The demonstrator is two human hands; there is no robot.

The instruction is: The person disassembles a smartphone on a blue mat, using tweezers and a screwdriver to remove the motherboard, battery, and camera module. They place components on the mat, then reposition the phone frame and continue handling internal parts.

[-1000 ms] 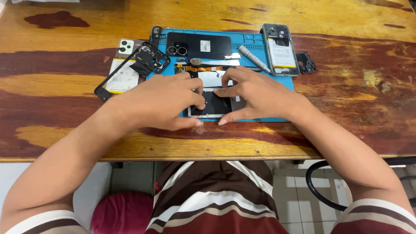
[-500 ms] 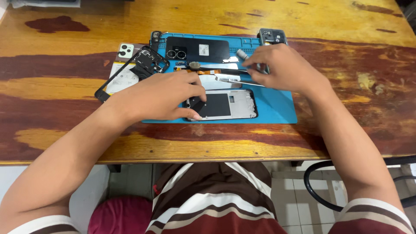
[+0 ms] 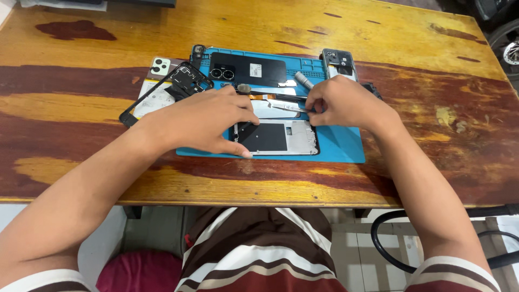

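Left hand (image 3: 208, 121) is pressed flat on the opened phone frame (image 3: 277, 138), no closed grip, just pinning it down on the blue repair mat (image 3: 340, 150) in the middle of the wooden tabletop (image 3: 81, 108). Right hand (image 3: 343, 103) has a pinch grip on thin metal tweezers (image 3: 289, 108), tips pointing left just above the frame. A black back cover (image 3: 248, 69) sits further back on the mat.

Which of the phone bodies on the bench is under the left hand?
The opened phone at the near edge of the blue mat; the left hand rests on its left end. The black phone lies at the mat's far edge, and the empty black frame is off to the left.
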